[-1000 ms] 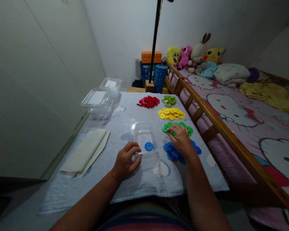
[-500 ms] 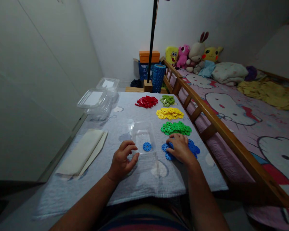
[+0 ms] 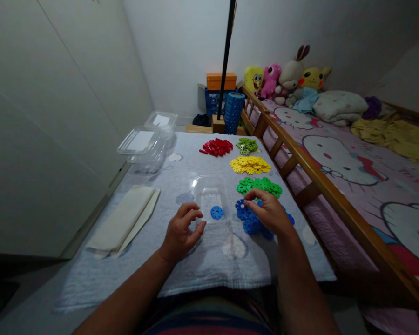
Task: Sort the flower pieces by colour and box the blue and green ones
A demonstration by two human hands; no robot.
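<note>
My right hand pinches a blue notched plastic disc at its edge, just over the left side of the pile of blue discs. That hand partly covers the pile. Beside the clear plastic box, my left hand rests with curved fingers apart and nothing between them. The fingertips are close to the box's left wall; whether they touch it I cannot tell. One blue disc lies flat inside the box, toward its near end.
Behind the blue pile are piles of green discs, yellow discs, light green pieces and red pieces. Stacked clear boxes and a folded cream cloth are at left. A wooden bed rail borders the right.
My right hand has risen slightly from the blue pile, and its fingers have closed on one disc. The left hand keeps its place by the box. The whole view has shifted slightly.
</note>
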